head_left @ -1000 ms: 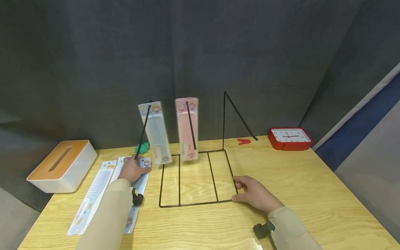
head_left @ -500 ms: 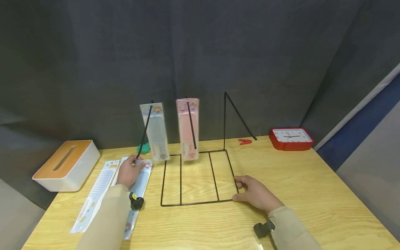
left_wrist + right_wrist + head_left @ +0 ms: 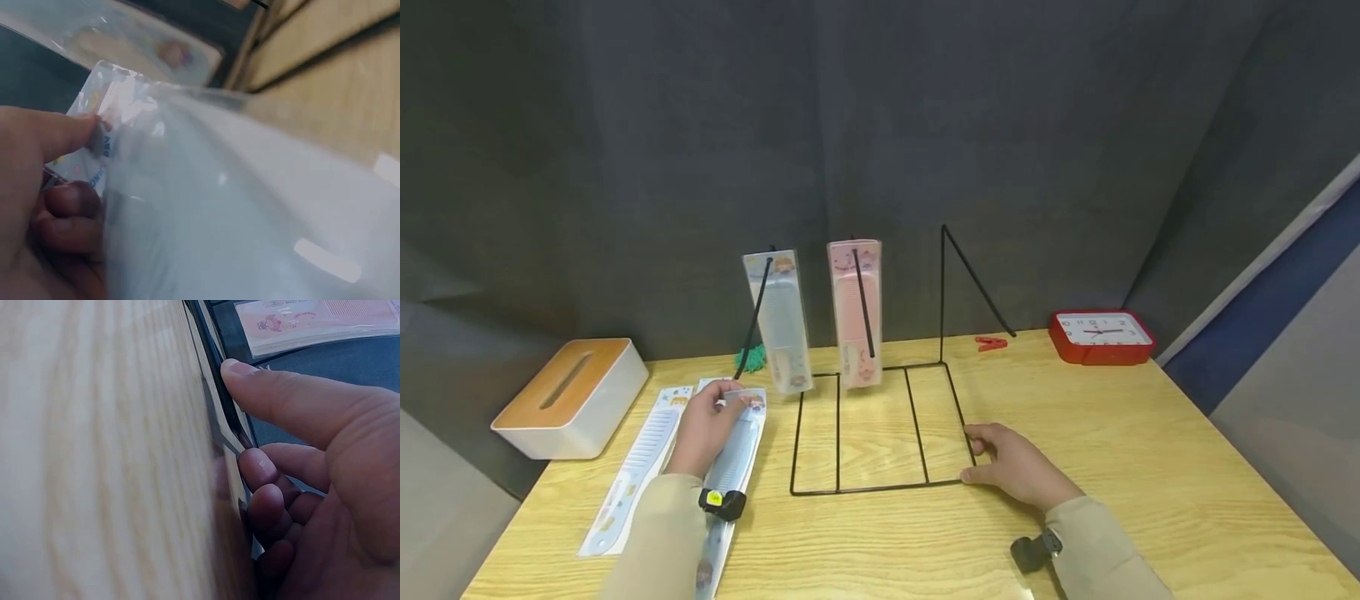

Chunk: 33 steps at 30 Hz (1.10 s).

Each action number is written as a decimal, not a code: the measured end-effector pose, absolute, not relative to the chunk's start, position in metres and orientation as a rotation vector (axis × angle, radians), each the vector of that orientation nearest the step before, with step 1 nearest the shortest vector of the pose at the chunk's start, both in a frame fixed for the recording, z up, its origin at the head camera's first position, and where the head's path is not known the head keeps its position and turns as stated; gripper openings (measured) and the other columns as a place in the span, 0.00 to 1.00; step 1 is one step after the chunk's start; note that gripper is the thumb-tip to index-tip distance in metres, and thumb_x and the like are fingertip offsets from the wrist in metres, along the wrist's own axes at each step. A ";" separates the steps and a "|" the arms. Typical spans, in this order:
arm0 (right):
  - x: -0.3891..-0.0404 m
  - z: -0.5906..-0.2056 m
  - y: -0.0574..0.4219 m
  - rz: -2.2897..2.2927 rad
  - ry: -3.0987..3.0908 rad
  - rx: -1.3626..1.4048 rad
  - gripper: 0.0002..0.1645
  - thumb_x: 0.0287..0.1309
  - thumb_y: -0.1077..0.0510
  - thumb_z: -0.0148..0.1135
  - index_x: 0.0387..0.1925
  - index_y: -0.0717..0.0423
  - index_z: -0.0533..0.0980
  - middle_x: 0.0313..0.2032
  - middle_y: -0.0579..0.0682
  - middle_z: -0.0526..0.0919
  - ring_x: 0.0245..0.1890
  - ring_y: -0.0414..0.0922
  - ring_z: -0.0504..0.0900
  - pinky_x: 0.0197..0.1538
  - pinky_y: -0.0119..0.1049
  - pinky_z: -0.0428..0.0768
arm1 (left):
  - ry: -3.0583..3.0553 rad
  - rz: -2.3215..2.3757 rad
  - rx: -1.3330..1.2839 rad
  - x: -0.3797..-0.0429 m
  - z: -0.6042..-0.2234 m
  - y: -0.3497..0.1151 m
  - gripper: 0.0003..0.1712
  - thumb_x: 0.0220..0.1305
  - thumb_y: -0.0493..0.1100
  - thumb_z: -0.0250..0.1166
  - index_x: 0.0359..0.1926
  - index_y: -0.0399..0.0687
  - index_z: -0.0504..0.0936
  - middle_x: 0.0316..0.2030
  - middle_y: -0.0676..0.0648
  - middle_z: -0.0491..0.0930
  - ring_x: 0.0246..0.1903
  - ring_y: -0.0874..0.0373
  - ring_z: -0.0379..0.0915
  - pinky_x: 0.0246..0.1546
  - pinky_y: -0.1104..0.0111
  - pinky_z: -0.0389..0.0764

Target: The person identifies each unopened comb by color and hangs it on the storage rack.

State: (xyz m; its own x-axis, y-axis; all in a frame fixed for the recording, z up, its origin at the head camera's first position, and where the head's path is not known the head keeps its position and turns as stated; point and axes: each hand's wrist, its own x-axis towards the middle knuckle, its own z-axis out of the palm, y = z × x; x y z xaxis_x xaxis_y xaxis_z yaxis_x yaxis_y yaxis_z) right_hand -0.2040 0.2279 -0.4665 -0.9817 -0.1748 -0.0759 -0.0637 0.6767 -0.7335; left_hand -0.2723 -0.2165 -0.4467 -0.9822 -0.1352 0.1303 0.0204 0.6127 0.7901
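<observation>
My left hand [image 3: 700,429] pinches the top end of a packaged blue comb [image 3: 741,450] between thumb and fingers; its clear wrapper [image 3: 187,206] fills much of the left wrist view. That pack is tilted, its upper end lifted toward me. My right hand [image 3: 1018,471] grips the front right corner of a black wire display rack [image 3: 880,487], the thumb on the wire in the right wrist view. From the rack's left hook hangs a packaged light blue comb [image 3: 786,333]. A packaged pink comb [image 3: 852,317] hangs on the middle hook, while the right hook [image 3: 977,279] is bare.
Another packaged blue comb [image 3: 636,467] lies flat at the left, beside a white tissue box [image 3: 598,417] with a wooden lid. Behind the rack's left side lies a green tuft [image 3: 752,358]. A red clothespin [image 3: 991,342] and a red clock [image 3: 1101,329] are at the back right.
My left hand has drawn the packaged blue comb toward me and raised its top end a little. My right hand keeps its grip on the rack corner.
</observation>
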 end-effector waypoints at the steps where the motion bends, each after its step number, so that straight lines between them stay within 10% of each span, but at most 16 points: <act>1: -0.204 -0.467 0.228 -1.191 2.749 -0.197 0.45 0.50 0.53 0.79 0.66 0.64 0.70 0.40 0.46 0.75 0.51 0.50 0.71 0.61 0.51 0.68 | -2.654 -1.308 0.095 -0.269 -0.444 -0.216 0.18 0.72 0.55 0.61 0.52 0.48 0.79 0.46 0.43 0.79 0.36 0.53 0.71 0.34 0.63 0.73; 12: -0.204 -0.468 0.227 -1.199 2.730 -0.196 0.45 0.51 0.51 0.78 0.67 0.63 0.70 0.42 0.47 0.75 0.51 0.50 0.71 0.61 0.50 0.68 | -2.538 -1.336 0.072 -0.239 -0.429 -0.205 0.11 0.72 0.50 0.62 0.49 0.50 0.78 0.21 0.50 0.64 0.22 0.56 0.61 0.22 0.65 0.65; 33: -0.204 -0.466 0.230 -1.202 2.741 -0.223 0.45 0.51 0.52 0.78 0.67 0.65 0.69 0.42 0.48 0.75 0.52 0.51 0.71 0.64 0.54 0.66 | -2.417 -1.466 -0.130 -0.213 -0.392 -0.193 0.15 0.75 0.50 0.58 0.52 0.44 0.75 0.29 0.46 0.76 0.27 0.59 0.69 0.27 0.68 0.72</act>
